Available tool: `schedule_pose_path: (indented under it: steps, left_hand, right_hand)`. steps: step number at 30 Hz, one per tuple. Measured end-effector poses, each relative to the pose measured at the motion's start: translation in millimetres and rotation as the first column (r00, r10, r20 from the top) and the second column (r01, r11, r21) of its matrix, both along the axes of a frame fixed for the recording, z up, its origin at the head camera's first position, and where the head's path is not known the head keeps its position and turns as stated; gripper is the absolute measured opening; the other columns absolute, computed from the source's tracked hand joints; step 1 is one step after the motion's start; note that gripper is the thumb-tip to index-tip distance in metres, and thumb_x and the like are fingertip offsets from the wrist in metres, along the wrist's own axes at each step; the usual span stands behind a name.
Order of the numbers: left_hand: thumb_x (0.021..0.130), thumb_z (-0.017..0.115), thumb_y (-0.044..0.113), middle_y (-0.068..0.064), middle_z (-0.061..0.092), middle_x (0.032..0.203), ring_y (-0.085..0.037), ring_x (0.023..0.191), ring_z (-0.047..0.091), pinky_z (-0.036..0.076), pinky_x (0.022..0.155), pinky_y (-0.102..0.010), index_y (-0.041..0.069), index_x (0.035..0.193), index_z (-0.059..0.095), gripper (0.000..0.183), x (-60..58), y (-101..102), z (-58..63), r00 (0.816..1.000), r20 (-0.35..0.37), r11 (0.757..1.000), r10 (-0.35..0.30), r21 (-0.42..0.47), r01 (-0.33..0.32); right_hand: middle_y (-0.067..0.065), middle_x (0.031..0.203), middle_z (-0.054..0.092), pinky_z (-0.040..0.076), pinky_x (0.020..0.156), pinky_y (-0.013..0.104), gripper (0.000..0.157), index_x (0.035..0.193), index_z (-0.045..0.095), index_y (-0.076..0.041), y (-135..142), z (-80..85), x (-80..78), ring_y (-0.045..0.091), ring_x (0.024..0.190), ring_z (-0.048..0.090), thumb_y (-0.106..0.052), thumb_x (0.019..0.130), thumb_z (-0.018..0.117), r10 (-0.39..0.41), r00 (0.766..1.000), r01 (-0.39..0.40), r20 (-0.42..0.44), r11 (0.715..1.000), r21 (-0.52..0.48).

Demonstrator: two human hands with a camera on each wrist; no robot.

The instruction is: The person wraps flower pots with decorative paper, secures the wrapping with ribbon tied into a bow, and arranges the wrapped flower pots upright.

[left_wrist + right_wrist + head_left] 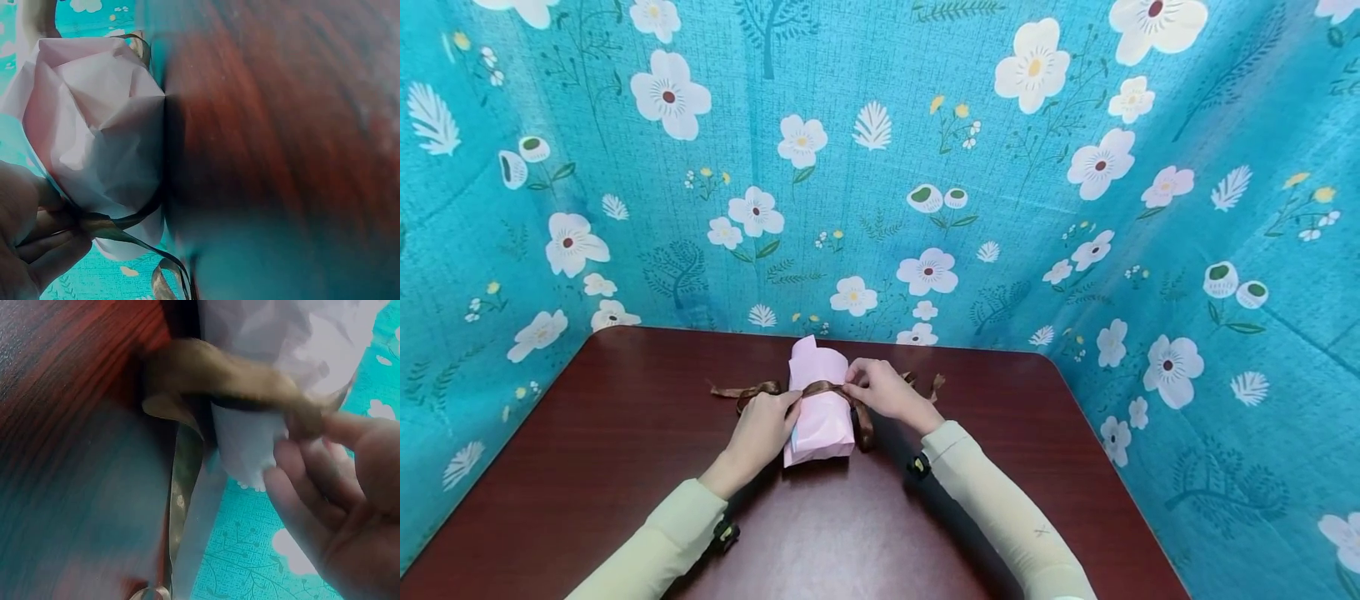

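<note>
A package wrapped in pink paper [824,425] lies on the table, with a brown ribbon [822,388] running across its top. At the package's left side, my left hand [762,427] pinches the ribbon between thumb and fingers; the left wrist view shows the ribbon [103,226] trailing down from those fingers. My right hand [883,388] pinches the ribbon at the right side. In the right wrist view a blurred loop of ribbon [212,372] hangs from the right fingertips. The package's underside is hidden.
The dark reddish-brown table [587,450] surrounds the package. One ribbon tail [741,390] lies on the left and another ribbon end [937,387] lies beyond my right hand. A blue flowered cloth [850,208] hangs behind the table and along its sides.
</note>
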State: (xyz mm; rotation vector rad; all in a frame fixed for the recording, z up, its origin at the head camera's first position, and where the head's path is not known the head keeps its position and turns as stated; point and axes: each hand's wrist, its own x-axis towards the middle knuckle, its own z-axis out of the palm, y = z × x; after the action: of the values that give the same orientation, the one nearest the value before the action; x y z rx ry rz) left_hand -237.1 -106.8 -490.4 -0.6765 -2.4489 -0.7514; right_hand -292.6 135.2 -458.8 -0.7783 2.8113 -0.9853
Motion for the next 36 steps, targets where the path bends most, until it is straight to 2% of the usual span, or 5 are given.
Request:
schedule_pose_path:
  steps: [5,16,23,31,36]
  left_hand:
    - [0.090,0.074,0.004,-0.013,0.069,0.066,-0.029,0.056,0.067,0.051,0.049,-0.044,0.003,0.092,0.077,0.004,-2.2,1,0.6,1.000,-0.016,1.000,0.024,-0.019,-0.024]
    - [0.089,0.075,0.006,-0.015,0.065,0.062,-0.036,0.058,0.064,0.048,0.046,-0.047,0.005,0.080,0.074,0.009,-2.9,5,3.8,0.994,-0.062,0.994,0.084,-0.063,-0.088]
    - [0.095,0.069,0.013,-0.014,0.061,0.058,-0.034,0.055,0.063,0.048,0.043,-0.044,0.004,0.074,0.068,0.022,-0.7,11,9.9,0.997,-0.030,0.982,0.077,-0.168,-0.081]
    - [0.098,0.066,0.025,-0.020,0.063,0.063,-0.039,0.059,0.066,0.050,0.048,-0.050,0.002,0.072,0.066,0.034,3.9,15,18.1,0.993,0.064,0.983,0.097,-0.164,-0.085]
    - [0.096,0.068,0.028,-0.020,0.064,0.063,-0.039,0.059,0.066,0.050,0.049,-0.051,0.002,0.073,0.067,0.035,3.7,17,18.6,0.993,0.062,0.981,0.095,-0.178,-0.083]
  right_hand:
    - [-0.006,0.073,0.069,0.053,0.061,0.022,0.007,0.086,0.073,-0.015,1,0.0,-1.6,0.004,0.063,0.061,-0.015,0.093,0.076,-0.034,0.995,0.038,-0.098,0.999,0.036]
    - [-0.005,0.085,0.071,0.052,0.065,0.020,0.007,0.096,0.078,-0.015,8,5.9,6.3,0.005,0.072,0.060,-0.015,0.093,0.072,0.199,0.978,-0.192,-0.065,0.977,0.095]
    - [-0.007,0.069,0.069,0.046,0.055,0.016,0.014,0.082,0.076,-0.015,-1,6.9,8.9,0.000,0.057,0.052,-0.008,0.092,0.070,0.152,0.977,-0.137,-0.153,0.985,0.106]
    - [0.004,0.084,0.071,0.051,0.062,0.022,0.014,0.101,0.064,-0.005,0,2.4,2.4,0.011,0.070,0.062,0.003,0.089,0.067,0.090,0.996,-0.089,0.002,0.987,-0.136]
    - [0.013,0.089,0.063,0.050,0.067,0.028,0.028,0.123,0.051,0.001,1,-2.8,0.6,0.037,0.078,0.062,0.003,0.095,0.055,0.195,0.962,-0.161,0.191,0.970,-0.180]
